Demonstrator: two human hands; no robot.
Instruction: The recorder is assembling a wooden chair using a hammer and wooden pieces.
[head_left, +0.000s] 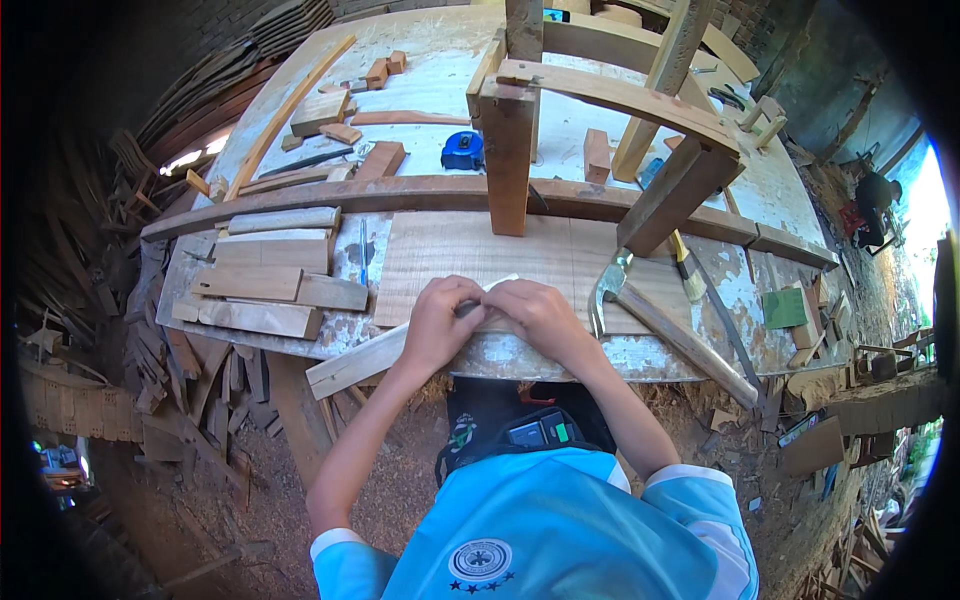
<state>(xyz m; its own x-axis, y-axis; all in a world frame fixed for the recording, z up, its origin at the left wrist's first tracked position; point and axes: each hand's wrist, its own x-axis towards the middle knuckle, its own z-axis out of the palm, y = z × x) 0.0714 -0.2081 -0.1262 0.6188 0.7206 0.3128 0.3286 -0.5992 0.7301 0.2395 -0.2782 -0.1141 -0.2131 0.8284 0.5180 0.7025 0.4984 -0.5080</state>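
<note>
Both my hands meet over the front of the workbench. My left hand point(443, 318) is closed, thumb and fingers bent, over a pale wooden strip point(358, 362) that slants from the bench's front edge up under the hands. Against it, my right hand point(535, 314) is also closed on the strip, near its far end; the fingertips hide whatever small thing may lie between them. Beneath lies a wide brown board point(430, 245). A claw hammer point(680, 338) rests to the right of my right hand, head toward the board.
A wooden frame point(508, 150) with upright legs stands beyond the hands. Short wood pieces point(262, 285) are stacked at left. A long bar point(400, 192) crosses the bench. Farther back sits a blue tape measure point(462, 150). A brush point(690, 272) and a saw-like blade point(725, 315) lie right.
</note>
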